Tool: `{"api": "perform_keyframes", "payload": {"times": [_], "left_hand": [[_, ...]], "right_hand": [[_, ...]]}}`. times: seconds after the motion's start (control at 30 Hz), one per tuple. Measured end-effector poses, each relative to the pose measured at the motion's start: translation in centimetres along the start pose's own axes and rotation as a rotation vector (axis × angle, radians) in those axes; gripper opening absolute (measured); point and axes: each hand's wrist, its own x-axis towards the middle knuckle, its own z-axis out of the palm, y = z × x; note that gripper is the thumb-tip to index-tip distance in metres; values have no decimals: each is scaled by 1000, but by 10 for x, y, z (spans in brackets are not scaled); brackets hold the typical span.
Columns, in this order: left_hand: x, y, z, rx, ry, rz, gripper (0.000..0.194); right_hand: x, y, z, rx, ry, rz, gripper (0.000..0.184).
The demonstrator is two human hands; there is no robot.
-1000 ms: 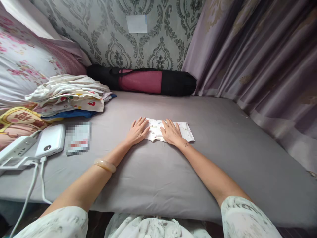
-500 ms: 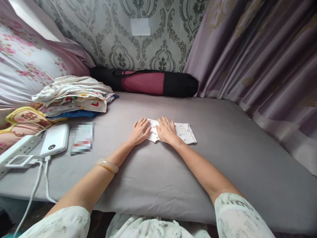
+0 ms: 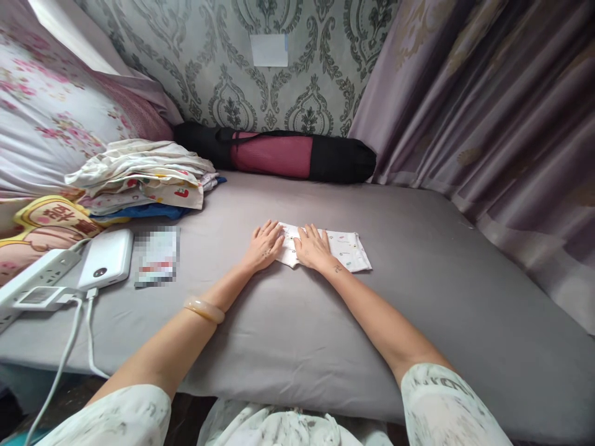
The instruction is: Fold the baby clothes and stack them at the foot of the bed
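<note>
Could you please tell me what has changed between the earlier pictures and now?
The right hand has moved left across the folded white cloth, closer to the left hand. Nothing was taken hold of or let go. The left hand stayed at the cloth's left end; the clothes pile and long bag stayed put.

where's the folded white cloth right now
In the head view, the cloth lies near the centre on the grey sheet, left hand at its left end, right hand on it.

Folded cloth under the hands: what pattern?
The folded cloth is white with small, scattered coloured prints, seen best in the head view.
</note>
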Motion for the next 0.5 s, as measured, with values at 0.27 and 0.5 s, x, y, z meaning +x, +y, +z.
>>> {"api": "perform_keyframes", "payload": {"times": [0.27, 0.5], "left_hand": [[1, 0, -1, -30, 31, -57, 49], [3, -2, -2, -91, 64, -96, 49]], "right_hand": [[8, -23, 5, 51, 69, -33, 58], [10, -24, 21, 24, 79, -25, 60]]}}
